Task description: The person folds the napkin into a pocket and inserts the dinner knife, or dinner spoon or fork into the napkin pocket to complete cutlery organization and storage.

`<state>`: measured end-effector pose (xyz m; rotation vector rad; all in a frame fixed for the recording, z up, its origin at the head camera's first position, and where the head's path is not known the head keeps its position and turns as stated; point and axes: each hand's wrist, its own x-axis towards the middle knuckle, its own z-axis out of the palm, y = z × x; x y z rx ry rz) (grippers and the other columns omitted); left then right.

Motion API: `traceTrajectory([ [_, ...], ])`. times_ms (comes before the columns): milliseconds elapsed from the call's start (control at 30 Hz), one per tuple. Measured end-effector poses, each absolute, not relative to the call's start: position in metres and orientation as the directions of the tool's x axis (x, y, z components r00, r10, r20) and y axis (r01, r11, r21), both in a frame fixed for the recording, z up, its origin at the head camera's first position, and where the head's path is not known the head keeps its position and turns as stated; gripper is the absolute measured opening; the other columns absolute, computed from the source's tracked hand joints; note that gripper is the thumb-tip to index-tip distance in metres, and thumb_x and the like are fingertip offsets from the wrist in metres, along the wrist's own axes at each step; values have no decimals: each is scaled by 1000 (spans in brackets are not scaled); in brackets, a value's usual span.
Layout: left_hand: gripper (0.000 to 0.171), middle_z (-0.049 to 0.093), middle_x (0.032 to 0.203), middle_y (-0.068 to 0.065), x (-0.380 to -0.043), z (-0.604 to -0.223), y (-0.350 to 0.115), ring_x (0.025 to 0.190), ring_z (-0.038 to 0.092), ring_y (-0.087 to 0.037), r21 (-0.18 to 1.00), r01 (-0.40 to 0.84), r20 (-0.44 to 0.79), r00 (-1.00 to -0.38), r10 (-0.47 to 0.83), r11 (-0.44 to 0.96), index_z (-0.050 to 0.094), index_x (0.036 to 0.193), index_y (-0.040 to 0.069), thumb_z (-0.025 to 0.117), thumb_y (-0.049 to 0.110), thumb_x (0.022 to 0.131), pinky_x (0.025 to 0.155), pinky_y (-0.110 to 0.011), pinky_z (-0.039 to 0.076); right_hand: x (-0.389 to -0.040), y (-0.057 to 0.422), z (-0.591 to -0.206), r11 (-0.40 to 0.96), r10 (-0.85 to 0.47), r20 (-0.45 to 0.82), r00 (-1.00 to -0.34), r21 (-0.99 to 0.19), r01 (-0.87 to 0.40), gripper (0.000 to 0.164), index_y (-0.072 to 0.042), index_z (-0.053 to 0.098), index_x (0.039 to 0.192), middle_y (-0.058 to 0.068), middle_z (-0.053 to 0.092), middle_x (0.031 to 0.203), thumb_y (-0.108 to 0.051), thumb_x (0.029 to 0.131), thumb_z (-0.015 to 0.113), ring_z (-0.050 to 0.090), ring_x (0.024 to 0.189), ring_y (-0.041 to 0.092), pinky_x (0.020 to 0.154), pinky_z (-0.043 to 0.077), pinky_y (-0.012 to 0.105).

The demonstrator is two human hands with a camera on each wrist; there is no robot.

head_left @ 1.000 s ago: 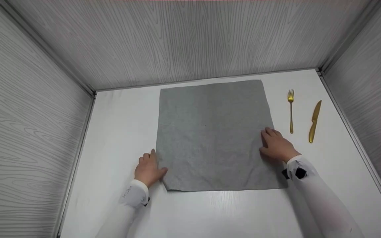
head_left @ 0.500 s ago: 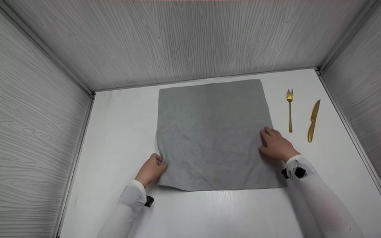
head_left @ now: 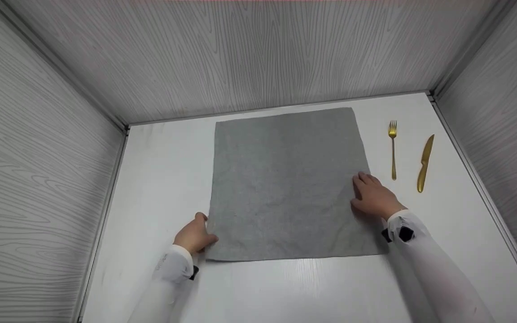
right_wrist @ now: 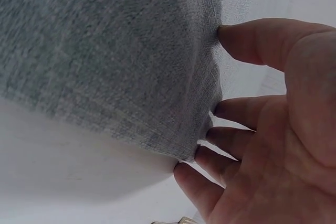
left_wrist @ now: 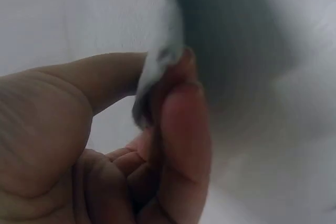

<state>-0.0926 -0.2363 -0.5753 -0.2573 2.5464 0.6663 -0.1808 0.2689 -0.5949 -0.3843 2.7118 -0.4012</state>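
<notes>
A grey cloth napkin (head_left: pixel 285 184) lies spread on the white table, with slight wrinkles in its nearer half. At its near left corner my left hand (head_left: pixel 192 235) pinches the edge; in the left wrist view a fold of the napkin (left_wrist: pixel 164 30) sits between thumb and curled fingers (left_wrist: pixel 185 135). My right hand (head_left: pixel 377 197) rests on the right edge. The right wrist view has its fingertips, spread and fairly straight, touching the napkin (right_wrist: pixel 121 61), thumb apart from the fingers.
To the right of the napkin lie a gold fork (head_left: pixel 393 150) and, further right, a gold knife (head_left: pixel 425 163). Grey wood-grain panels (head_left: pixel 258 54) enclose the table (head_left: pixel 164 166) at the back and both sides.
My left hand took hold of the napkin's left edge, then moved left and toward me, drawing the near left corner outward and straightening that side. The right hand stayed in place.
</notes>
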Motion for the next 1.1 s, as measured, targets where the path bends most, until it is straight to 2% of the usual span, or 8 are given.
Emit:
traceTrajectory([
  [100,89,57,133,-27,-97,-575,-232,114,62,-40,355,-222,-430,-901,-52,908,30,152,-3,78,23,82,92,-53,54,-180,268,-594,920,-323,-303,-897,-322,-222,74,7,27,154,31,22,160,-27,95,57,20,147,50,117,27,62],
  [167,91,47,146,-26,-103,-578,-227,132,49,-43,339,-137,-367,-930,-3,931,25,157,1,75,27,85,105,-57,45,-181,265,-594,918,-324,-287,-901,-328,-225,74,6,28,154,32,22,160,-26,95,58,19,147,51,117,26,62],
  [300,85,25,163,-19,-124,-591,-210,151,23,-39,325,64,-259,-954,154,944,21,160,10,65,41,94,122,-54,22,-190,259,-595,912,-313,-240,-919,-346,-220,78,3,25,156,30,16,162,-34,96,59,11,149,51,120,19,61],
  [400,83,11,168,-15,-148,-606,-193,155,8,-34,289,185,-194,-949,247,939,17,161,11,56,49,99,126,-52,9,-201,253,-599,907,-292,-212,-932,-370,-200,85,0,17,159,27,7,165,-47,99,55,3,152,48,123,12,59],
  [533,81,0,169,-12,-175,-625,-176,156,0,-30,207,244,-186,-941,283,947,8,162,12,41,57,102,126,-50,3,-214,248,-609,903,-290,-221,-931,-387,-190,89,-2,9,160,25,1,166,-54,100,48,-3,153,44,124,8,58],
  [733,83,-9,168,-7,-184,-638,-173,156,-9,-26,108,198,-309,-925,222,974,-1,162,17,27,67,101,126,-49,-1,-220,253,-627,922,-311,-256,-915,-314,-226,88,-1,7,160,24,0,166,-58,102,41,-2,153,45,124,7,56],
  [900,83,-2,169,-10,-180,-635,-174,156,-3,-29,152,202,-270,-933,237,968,7,162,15,31,66,101,125,-53,3,-220,254,-629,916,-313,-220,-924,-326,-232,89,-2,10,160,24,2,166,-59,101,43,0,153,44,124,8,56],
  [1100,85,1,169,-11,-177,-629,-174,156,0,-30,120,212,-282,-929,238,970,7,162,15,31,68,100,125,-54,6,-217,251,-624,920,-306,-230,-924,-321,-225,89,-2,11,160,23,4,166,-59,100,44,2,153,43,124,11,56],
])
